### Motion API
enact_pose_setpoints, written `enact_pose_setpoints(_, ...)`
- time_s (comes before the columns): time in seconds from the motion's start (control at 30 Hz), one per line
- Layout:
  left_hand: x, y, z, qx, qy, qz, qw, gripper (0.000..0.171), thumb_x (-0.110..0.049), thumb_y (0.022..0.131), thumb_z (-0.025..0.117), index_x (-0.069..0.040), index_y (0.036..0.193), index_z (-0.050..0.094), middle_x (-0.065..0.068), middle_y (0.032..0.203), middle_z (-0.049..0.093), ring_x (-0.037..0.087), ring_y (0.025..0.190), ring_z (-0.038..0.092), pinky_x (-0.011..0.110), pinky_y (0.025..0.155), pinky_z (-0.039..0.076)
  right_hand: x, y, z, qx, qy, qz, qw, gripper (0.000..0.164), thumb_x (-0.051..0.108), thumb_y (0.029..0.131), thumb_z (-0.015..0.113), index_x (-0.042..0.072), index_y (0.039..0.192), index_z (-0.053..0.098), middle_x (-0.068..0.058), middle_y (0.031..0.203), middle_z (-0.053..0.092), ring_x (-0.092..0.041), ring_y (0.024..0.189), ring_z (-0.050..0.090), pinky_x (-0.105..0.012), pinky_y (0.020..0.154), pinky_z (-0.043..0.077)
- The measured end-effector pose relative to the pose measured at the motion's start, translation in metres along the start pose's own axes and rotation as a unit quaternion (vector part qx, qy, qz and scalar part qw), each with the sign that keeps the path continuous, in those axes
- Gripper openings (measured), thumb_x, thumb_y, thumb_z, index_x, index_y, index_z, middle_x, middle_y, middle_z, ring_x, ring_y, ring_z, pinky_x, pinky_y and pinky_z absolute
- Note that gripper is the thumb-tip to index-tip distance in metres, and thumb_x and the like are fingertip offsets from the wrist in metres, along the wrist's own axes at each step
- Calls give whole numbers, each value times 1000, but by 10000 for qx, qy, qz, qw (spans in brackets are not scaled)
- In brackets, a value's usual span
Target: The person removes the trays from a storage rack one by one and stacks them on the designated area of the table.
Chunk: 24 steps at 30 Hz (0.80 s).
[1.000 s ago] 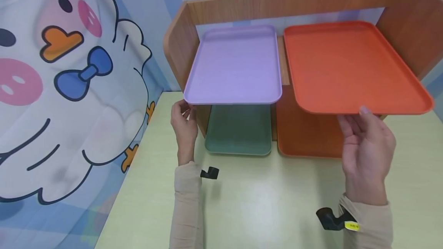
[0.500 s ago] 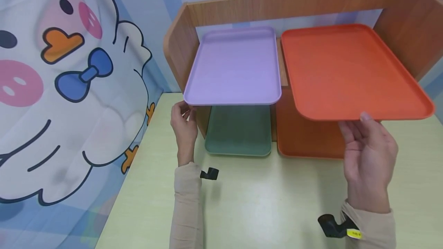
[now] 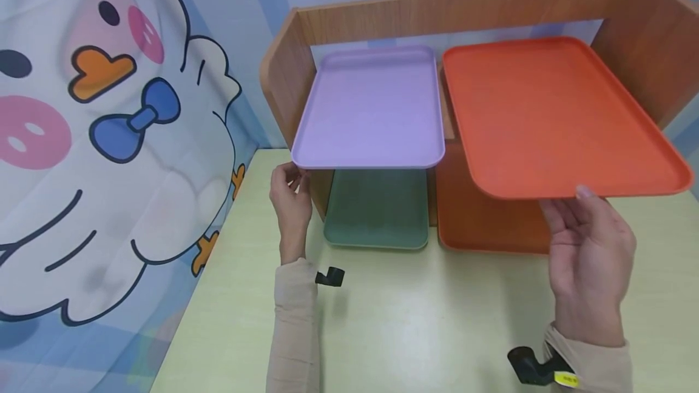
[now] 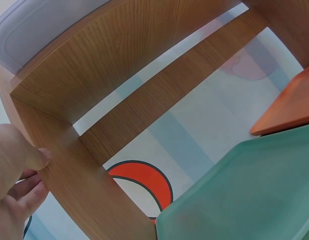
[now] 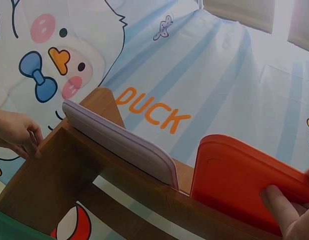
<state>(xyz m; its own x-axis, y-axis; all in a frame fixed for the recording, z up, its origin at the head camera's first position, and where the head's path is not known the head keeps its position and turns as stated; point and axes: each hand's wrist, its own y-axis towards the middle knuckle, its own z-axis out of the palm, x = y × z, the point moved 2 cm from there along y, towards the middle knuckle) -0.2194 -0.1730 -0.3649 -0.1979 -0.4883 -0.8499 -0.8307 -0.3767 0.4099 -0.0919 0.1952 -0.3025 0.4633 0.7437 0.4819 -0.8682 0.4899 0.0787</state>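
- A person's right hand (image 3: 592, 259) pinches the front edge of a red-orange tray (image 3: 557, 114), thumb at the rim and fingers beneath, at the upper right of a two-tier wooden shelf (image 3: 459, 11).
- The left hand (image 3: 291, 208) grips the front edge of the shelf's left side panel (image 4: 79, 170), thumb on one face, fingers curled behind, apparently steadying it.
- Three trays look settled, each apart from both hands: a lilac tray (image 3: 374, 108) upper left, a green tray (image 3: 377, 211) below it, and a burnt-orange tray (image 3: 491, 223) lower right, partly hidden.
- Only the red-orange tray seems unfinished: it juts well past the shelf front, above the pale table (image 3: 404, 320), and has yet to be let go.
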Motion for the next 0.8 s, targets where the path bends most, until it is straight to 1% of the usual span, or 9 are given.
enact_pose_setpoints(0.07,0,-1,0,13,0,-7,10000,22,-9,94,59,-3,115,55,12,111,56,21,105,58,29,96,52,1,-1,-1,28,28,32,10000,38,-5,90,57,-15,126,50,-26,123,60,-35,104,65,-41,91,52)
enact_pose_setpoints(0.2,1,-2,0,19,-48,30,10000,21,-8,94,59,-2,114,55,12,111,57,22,105,59,30,95,52,2,-1,-2,21,119,33,9999,36,-7,91,56,-16,125,50,-27,116,64,-35,100,67,-42,88,54)
enact_pose_setpoints(0.3,1,-2,0,-1,-59,85,9999,21,-8,94,59,-2,113,55,12,110,57,22,104,59,30,95,52,2,1,-4,-40,232,61,9997,32,-9,90,54,-17,121,52,-27,109,66,-36,95,68,-42,85,56)
enact_pose_setpoints(0.4,1,-2,-1,-9,-73,99,9999,20,-8,93,59,-2,113,55,12,110,57,21,104,59,31,95,53,3,2,-5,-83,262,94,9996,28,-10,90,54,-18,117,54,-27,106,67,-35,93,69,-42,82,57)
enact_pose_setpoints(0.47,1,-2,-1,-2,-83,97,9999,20,-8,93,59,-2,112,55,12,110,57,21,104,59,30,94,53,4,3,-5,-105,297,118,9994,26,-11,90,53,-18,115,55,-27,105,67,-35,91,69,-42,80,58)
enact_pose_setpoints(0.63,2,-1,-1,8,-113,92,9999,20,-8,93,60,-2,112,56,11,109,57,21,103,58,31,94,53,5,2,-5,-45,244,111,9996,25,-11,91,52,-19,114,55,-28,105,67,-35,91,69,-42,78,59)
enact_pose_setpoints(0.8,2,0,-1,-11,-118,144,9998,20,-9,93,60,-2,112,56,12,109,57,21,103,58,30,94,53,7,2,-5,71,235,125,9996,21,-11,91,50,-18,110,57,-29,109,66,-36,93,69,-43,80,58)
